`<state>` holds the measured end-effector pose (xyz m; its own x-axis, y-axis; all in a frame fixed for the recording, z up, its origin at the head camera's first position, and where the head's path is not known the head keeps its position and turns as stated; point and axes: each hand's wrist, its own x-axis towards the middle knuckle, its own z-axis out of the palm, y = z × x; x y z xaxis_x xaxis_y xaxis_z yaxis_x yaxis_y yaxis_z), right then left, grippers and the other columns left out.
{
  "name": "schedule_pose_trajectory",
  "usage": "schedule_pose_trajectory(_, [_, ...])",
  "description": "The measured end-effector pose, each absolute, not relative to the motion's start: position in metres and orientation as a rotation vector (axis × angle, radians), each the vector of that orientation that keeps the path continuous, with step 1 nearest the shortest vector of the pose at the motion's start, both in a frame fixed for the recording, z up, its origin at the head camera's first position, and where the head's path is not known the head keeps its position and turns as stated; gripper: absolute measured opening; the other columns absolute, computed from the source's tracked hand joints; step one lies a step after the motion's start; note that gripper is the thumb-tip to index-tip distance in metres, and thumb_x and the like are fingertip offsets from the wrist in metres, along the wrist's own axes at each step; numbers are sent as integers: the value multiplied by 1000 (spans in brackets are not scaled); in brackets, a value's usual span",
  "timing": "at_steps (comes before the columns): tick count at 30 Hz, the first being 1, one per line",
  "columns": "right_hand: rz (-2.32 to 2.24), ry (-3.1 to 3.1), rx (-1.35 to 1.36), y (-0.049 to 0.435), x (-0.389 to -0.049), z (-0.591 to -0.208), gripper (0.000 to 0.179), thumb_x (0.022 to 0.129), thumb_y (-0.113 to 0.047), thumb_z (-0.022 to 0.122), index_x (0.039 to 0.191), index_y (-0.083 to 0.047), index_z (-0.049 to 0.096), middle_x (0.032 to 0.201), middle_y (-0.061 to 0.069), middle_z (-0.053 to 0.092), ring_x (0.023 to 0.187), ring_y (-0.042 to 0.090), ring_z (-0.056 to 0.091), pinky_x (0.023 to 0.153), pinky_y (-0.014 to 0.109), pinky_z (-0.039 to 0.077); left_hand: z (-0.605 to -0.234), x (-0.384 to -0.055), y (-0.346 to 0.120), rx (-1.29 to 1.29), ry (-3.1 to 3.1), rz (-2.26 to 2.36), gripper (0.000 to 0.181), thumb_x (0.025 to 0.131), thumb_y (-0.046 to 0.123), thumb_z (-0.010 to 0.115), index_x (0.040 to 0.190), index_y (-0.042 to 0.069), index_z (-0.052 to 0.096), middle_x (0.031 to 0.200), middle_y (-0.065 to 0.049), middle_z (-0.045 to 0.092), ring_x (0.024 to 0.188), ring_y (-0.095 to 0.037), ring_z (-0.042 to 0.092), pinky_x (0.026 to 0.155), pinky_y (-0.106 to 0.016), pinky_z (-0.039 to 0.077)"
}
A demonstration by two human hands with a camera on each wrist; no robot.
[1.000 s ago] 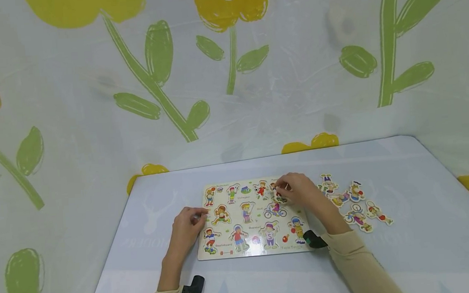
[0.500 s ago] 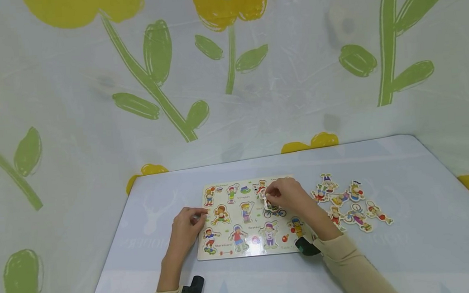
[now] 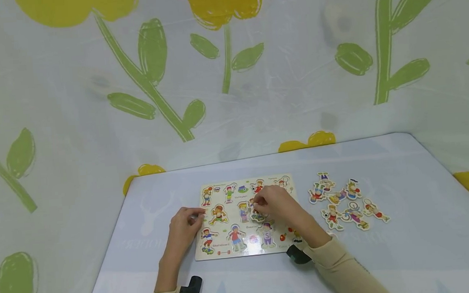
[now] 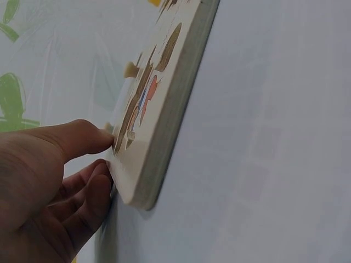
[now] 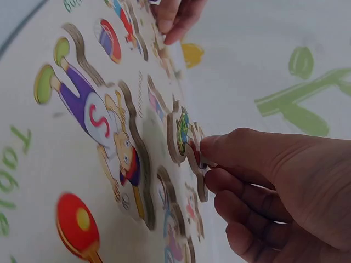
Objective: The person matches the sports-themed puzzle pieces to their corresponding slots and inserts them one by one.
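Observation:
A flat puzzle board (image 3: 232,215) with sports figures lies on the table. My left hand (image 3: 184,225) pinches its left edge; in the left wrist view the thumb rests on the board's face, with curled fingers at the edge (image 4: 175,120). My right hand (image 3: 277,202) holds a loose puzzle piece (image 3: 257,216), a figure on a green skateboard, between thumb and fingertips. It is over the board's middle, next to the golf figure (image 3: 243,212). In the right wrist view the piece (image 5: 182,134) stands edge-on near the board, partly hidden by the fingers; whether it touches cannot be told.
Several loose figure pieces, among them a sailor-like one (image 3: 353,189) and one with a racket (image 3: 375,210), lie right of the board on the pale table (image 3: 252,281). A flower-printed curtain (image 3: 272,107) stands behind.
My right hand has carried the skateboard piece leftward and slightly nearer, from the board's upper right to its middle. The left hand has kept its place at the edge. The view has shifted slightly.

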<state>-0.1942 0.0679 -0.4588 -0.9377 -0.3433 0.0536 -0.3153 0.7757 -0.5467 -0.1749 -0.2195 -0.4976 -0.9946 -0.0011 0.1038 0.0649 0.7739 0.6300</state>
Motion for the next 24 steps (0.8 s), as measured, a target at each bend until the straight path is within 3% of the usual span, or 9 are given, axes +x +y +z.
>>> schedule_pose_trajectory(24, [-868,2849,-731,17,-172,-469,7,86,-22,72,87,-17,76,79,-11,65,71,1,52,68,19,46,-495,-174,-221,-54,-2872,-1036,17,89,14,70,105,11,75,97,-5,64,73,-11,51,61,-19,41])
